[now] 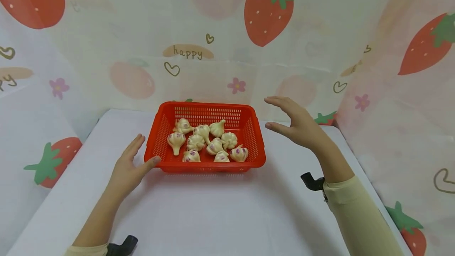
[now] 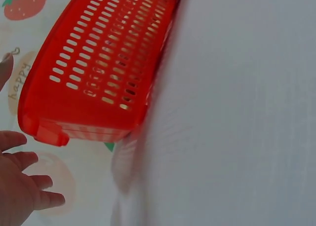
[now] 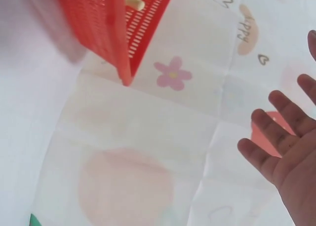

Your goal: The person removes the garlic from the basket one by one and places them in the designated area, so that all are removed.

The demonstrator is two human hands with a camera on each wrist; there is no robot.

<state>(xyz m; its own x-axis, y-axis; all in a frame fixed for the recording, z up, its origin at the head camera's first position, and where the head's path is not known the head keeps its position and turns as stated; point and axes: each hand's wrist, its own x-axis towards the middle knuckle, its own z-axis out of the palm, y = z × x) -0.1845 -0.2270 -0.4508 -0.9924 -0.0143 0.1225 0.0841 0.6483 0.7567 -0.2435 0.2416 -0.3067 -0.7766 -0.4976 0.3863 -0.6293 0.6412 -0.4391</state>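
White worktop (image 1: 213, 216) sits against pale printed sheeting (image 1: 135, 31) at back, left and right: red strawberries (image 1: 269, 15), pink flowers (image 1: 236, 85), outlined hearts (image 1: 172, 69), "happy" lettering (image 1: 187, 52). Sheeting creased, pinker at right. Light diffuse; soft shadows (image 1: 295, 212) on worktop.

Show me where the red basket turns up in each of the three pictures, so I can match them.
Head: the red basket sits near the middle, with garlic bulbs inside.
Left wrist: the red basket fills the upper left, cut off by the top edge.
Right wrist: the red basket is at the top, left of center, also cut off.
Shared landmark: the printed backdrop with the word "happy" shows in all three.
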